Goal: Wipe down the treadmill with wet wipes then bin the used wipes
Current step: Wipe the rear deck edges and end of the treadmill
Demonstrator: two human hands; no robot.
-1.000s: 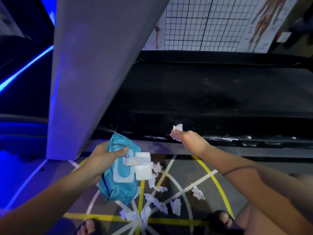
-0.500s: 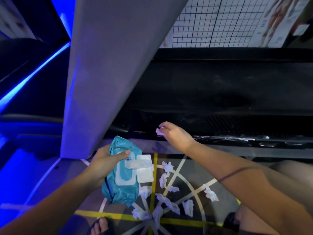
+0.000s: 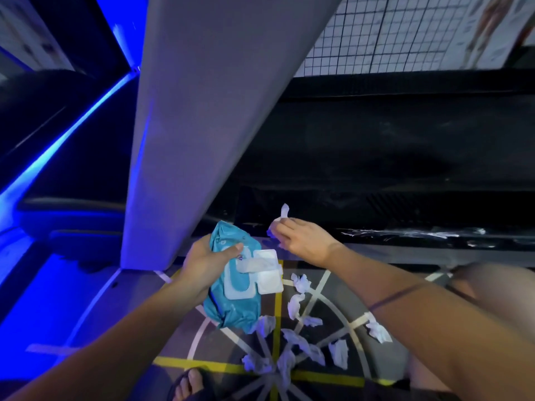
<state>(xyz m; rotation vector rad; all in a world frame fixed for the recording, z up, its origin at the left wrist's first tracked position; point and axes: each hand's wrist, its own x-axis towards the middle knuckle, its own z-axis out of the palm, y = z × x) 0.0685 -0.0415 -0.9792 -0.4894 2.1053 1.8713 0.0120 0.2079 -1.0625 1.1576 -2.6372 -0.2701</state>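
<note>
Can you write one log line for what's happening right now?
left hand holds wipes pack | right hand pinches wipe at treadmill edge | used wipes on floor

The pack (image 3: 231, 296), lower centre, is glossy teal plastic film with a smooth white plastic lid (image 3: 267, 273). The treadmill rail (image 3: 405, 238), right, is glossy black, streaked wet. The post (image 3: 202, 125) is matt, smooth grey. The wipe (image 3: 285, 211) and crumpled wipes (image 3: 301, 283) are thin, soft white cloth.

head | I see left hand (image 3: 208, 261) gripping teal wipes pack (image 3: 234, 287), lid flipped open; right hand (image 3: 304, 241) pinching wipe (image 3: 282, 215) at treadmill (image 3: 376, 169) edge | crumpled wipes (image 3: 298, 305) on floor (image 3: 333, 319)
</note>
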